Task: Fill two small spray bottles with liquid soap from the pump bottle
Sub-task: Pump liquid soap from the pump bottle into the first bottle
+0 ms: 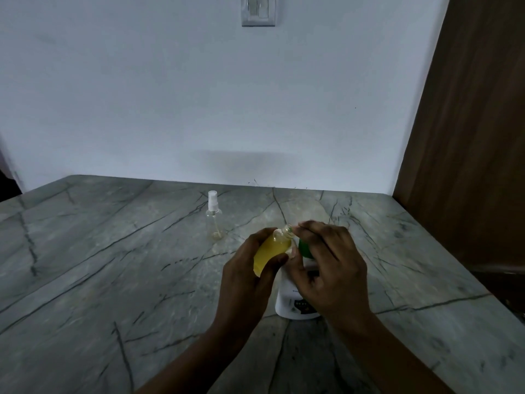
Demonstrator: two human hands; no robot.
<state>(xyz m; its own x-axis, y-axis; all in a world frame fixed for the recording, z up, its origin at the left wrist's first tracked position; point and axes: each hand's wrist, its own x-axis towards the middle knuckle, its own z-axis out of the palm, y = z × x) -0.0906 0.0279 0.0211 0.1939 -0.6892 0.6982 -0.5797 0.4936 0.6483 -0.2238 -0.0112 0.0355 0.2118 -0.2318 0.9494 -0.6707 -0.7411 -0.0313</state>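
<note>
My left hand point(250, 268) grips a small clear spray bottle point(272, 248), tilted, cap off, holding yellow soap. Its open neck points up and to the right, against the green pump head point(305, 248). My right hand point(329, 268) covers the top of the white pump bottle point(292, 302), which stands on the counter, fingers curled over the pump. A second small spray bottle point(214, 220) stands upright farther back, with its white sprayer on and only a trace of yellow liquid at the bottom.
The grey marble counter point(113, 265) runs to a white wall point(199, 109) at the back. A brown wooden panel point(468, 137) bounds it on the right. A switch plate point(258, 9) sits high on the wall.
</note>
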